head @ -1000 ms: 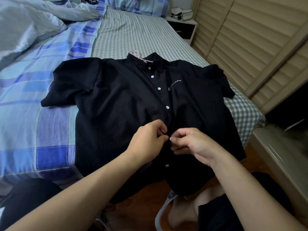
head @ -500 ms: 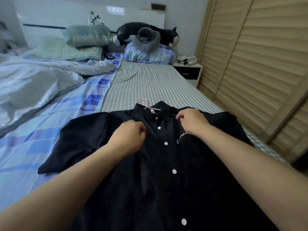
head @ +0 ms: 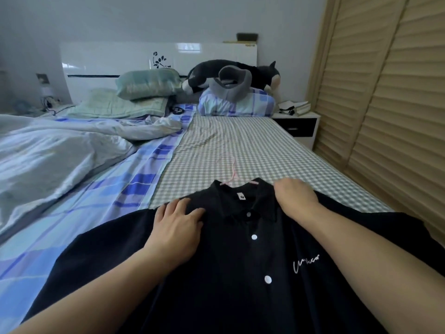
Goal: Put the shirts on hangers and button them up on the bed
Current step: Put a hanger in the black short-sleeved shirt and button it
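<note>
A: What is the left hand (head: 177, 227) doing?

B: It lies flat on the black shirt (head: 228, 285), fingers straight and spread over the shoulder area just beside the collar (head: 250, 203). It grasps nothing; it seems to press the cloth down so the shirt sits smooth over the hanger.

A: And the right hand (head: 295, 198)?

B: It sits at the other side of the collar, near the back of the neck. Its fingers curl over the cloth there, but the fingertips are hidden and blurred, so whether it pinches the collar or only rests on it cannot be told.

A: Where does the shirt lie relative to them?

B: Directly beneath both hands, spread front-up on the bed (head: 240, 145), its body running back toward the person. The pink hanger (head: 232, 175) pokes out of the neck opening, just beyond the hands, on the checked sheet.

A: Why hold it at the shoulders?

B: Probably to square the shirt on the hanger. The visible white buttons (head: 254, 236) look fastened; the top dark one is hard to judge.
</note>
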